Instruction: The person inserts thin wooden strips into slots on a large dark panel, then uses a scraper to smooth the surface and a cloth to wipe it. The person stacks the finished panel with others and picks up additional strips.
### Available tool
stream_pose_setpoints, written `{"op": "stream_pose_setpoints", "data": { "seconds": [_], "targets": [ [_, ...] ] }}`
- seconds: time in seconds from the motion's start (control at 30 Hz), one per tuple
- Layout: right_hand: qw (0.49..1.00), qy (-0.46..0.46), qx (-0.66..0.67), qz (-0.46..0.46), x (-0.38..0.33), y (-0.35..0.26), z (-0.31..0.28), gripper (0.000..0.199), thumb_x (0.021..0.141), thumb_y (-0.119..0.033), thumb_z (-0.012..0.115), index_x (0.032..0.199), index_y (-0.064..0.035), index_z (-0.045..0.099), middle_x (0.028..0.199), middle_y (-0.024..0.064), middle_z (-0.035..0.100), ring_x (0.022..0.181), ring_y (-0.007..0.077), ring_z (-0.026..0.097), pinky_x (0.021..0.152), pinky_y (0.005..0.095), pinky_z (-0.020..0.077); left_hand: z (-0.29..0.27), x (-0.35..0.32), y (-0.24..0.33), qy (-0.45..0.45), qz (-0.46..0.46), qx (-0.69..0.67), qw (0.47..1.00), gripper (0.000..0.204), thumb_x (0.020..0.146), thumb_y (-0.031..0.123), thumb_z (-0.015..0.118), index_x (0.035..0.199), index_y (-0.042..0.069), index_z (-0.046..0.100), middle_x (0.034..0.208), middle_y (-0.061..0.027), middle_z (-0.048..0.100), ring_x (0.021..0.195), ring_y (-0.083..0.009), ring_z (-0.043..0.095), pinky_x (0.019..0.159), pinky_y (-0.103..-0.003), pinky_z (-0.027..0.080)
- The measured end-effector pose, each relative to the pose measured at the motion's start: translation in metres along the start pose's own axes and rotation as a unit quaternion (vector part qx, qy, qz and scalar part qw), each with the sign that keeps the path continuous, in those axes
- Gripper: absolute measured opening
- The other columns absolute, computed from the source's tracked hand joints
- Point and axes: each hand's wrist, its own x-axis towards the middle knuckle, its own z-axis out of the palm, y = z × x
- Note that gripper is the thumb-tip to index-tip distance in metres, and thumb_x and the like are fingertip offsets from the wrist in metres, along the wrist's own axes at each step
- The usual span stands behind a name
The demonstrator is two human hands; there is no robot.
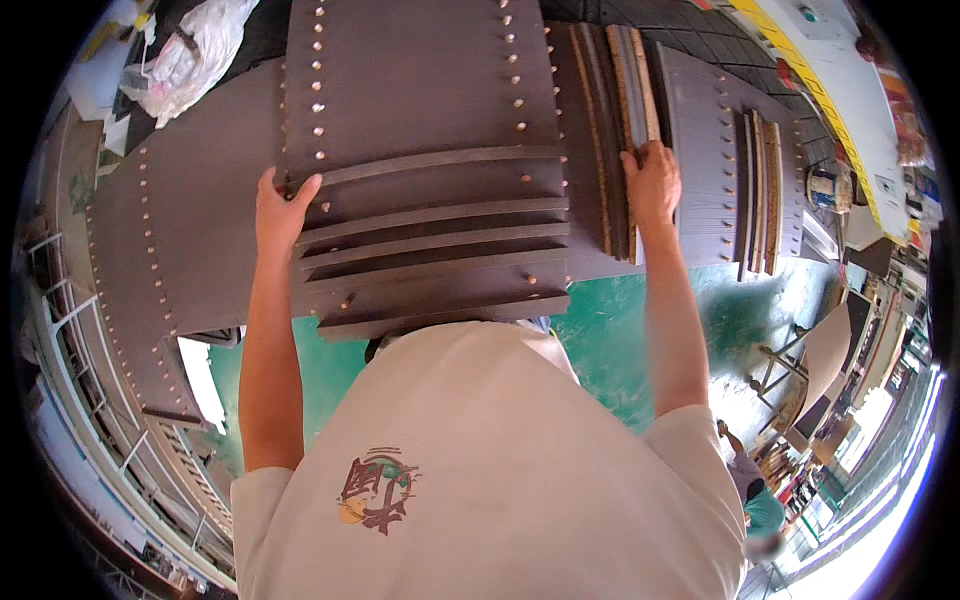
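Observation:
A dark brown flat board (420, 80) with rows of light round studs lies in front of me, and several long dark brown strips (440, 243) rest across its near part. My left hand (280, 218) is at the left end of the farthest strip, thumb and fingers spread apart, the thumb close to that end. On the right, my right hand (654, 186) has its fingers curled over a brown strip (634, 85) with a pale, raw edge, standing in a bunch of similar strips. The fingertips' far side is hidden.
More strips (760, 195) stand bunched at the right end of the studded surface. A white plastic bag (195, 60) lies at the far left. Green floor (610, 310) shows below the near edge. A yellow-edged machine or bench (830, 110) is at the far right, and another person (762, 510) is at lower right.

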Motion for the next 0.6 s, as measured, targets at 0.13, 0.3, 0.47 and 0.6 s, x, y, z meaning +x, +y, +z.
{"op": "stream_pose_setpoints", "data": {
  "seconds": [0.13, 0.3, 0.47, 0.6],
  "targets": [
    [1.000, -0.012, 0.005, 0.026, -0.004, -0.005, -0.005, 0.029, 0.090, -0.029, 0.075, 0.103, -0.0048, 0.066, 0.102, 0.0151, 0.068, 0.100, 0.0367, 0.067, 0.086, 0.0477, 0.0550, 0.003, -0.017, 0.003, -0.002, -0.021, -0.060, 0.998, 0.082, 0.089, 0.036, 0.081, 0.148, -0.007, 0.044, 0.133, -0.0233, 0.063, 0.119, -0.0286, 0.065, 0.101, -0.038, 0.050],
    [0.999, 0.016, -0.003, 0.034, -0.014, -0.014, -0.003, 0.032, 0.090, -0.028, 0.075, 0.110, -0.0053, 0.067, 0.113, 0.0159, 0.066, 0.108, 0.0362, 0.064, 0.088, 0.0483, 0.0551, -0.004, -0.036, 0.009, 0.052, -0.008, -0.067, 0.996, 0.063, 0.094, 0.028, 0.075, 0.143, -0.003, 0.052, 0.135, -0.0206, 0.061, 0.121, -0.0260, 0.064, 0.102, -0.039, 0.050],
    [0.997, 0.007, 0.000, 0.077, -0.019, -0.017, -0.002, 0.034, 0.090, -0.032, 0.074, 0.109, -0.0044, 0.069, 0.113, 0.0166, 0.065, 0.111, 0.0362, 0.064, 0.088, 0.0479, 0.0553, -0.003, -0.049, 0.039, 0.125, 0.055, -0.037, 0.990, 0.042, 0.095, 0.022, 0.073, 0.131, 0.002, 0.064, 0.131, -0.0153, 0.063, 0.121, -0.0258, 0.064, 0.102, -0.038, 0.050],
    [0.994, 0.059, -0.016, 0.094, -0.024, -0.027, -0.002, 0.029, 0.089, -0.030, 0.073, 0.100, -0.0035, 0.072, 0.108, 0.0177, 0.068, 0.106, 0.0376, 0.065, 0.089, 0.0487, 0.0547, 0.006, -0.058, 0.073, 0.112, 0.078, -0.130, 0.982, 0.032, 0.096, 0.017, 0.070, 0.124, 0.004, 0.068, 0.127, -0.0154, 0.065, 0.119, -0.0260, 0.065, 0.100, -0.037, 0.051]
  ]
}}
